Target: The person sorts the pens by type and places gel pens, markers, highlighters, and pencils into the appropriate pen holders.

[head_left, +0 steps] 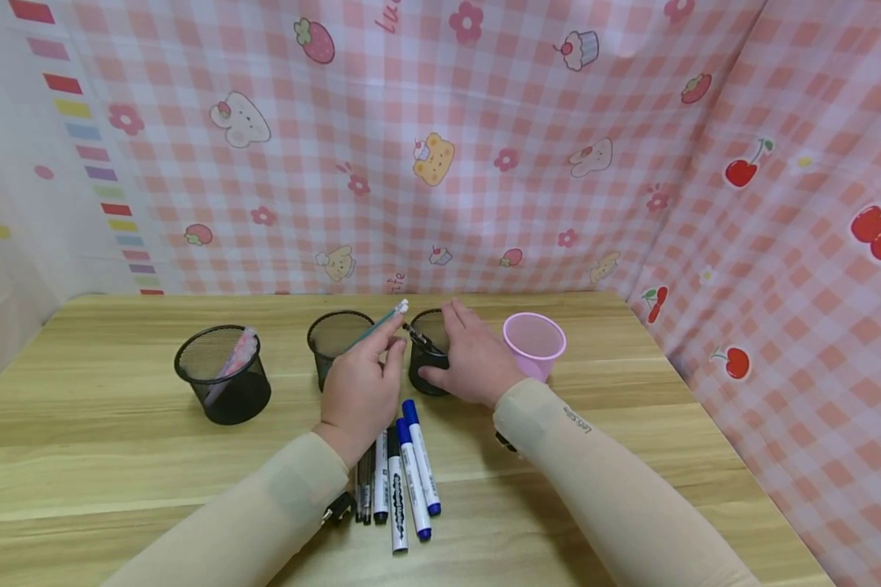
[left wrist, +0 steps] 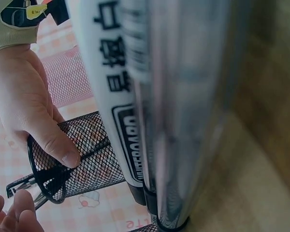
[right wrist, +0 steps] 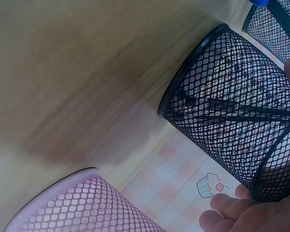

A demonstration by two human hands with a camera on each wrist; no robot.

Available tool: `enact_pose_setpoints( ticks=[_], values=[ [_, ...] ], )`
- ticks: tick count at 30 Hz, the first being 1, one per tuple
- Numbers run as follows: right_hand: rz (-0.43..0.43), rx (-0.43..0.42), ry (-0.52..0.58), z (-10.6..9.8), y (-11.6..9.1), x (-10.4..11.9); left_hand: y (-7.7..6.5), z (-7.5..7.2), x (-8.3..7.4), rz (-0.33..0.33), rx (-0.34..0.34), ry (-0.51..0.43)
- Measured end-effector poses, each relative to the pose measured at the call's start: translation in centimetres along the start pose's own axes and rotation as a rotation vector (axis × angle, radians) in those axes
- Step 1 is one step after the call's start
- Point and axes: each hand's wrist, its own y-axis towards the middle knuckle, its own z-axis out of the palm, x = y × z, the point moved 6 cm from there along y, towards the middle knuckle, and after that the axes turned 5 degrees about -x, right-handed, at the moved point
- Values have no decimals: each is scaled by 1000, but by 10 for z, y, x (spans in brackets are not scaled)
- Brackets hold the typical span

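My right hand (head_left: 477, 355) grips a black mesh pen cup (head_left: 427, 383), its thumb on the front wall and its fingers round the far side. Inside that cup, black pens (right wrist: 222, 108) lean with their tops above the rim. My left hand (head_left: 363, 391) is beside it, index finger and thumb apart, the fingertips (left wrist: 24, 200) right at the pen tops. A second black mesh cup (head_left: 321, 371) is partly hidden behind the left hand. A teal pen (head_left: 378, 326) with a white topper slants over its rim.
Several whiteboard markers (head_left: 411, 481) and slim dark pens (head_left: 364, 489) lie side by side in front of the cups. At the left stands a black mesh cup (head_left: 238, 399) with pastel pens (head_left: 241, 352). A pink mesh cup (head_left: 536, 334) stands right of my right hand.
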Motion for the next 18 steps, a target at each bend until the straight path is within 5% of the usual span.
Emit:
enact_pose_setpoints(
  ticks=[9,18],
  values=[
    [4,3,5,0,-1,0,-2,-3,-2,-20,82,4],
    [9,10,6,0,-1,0,-8,-14,-2,-62,253,101]
  ],
)
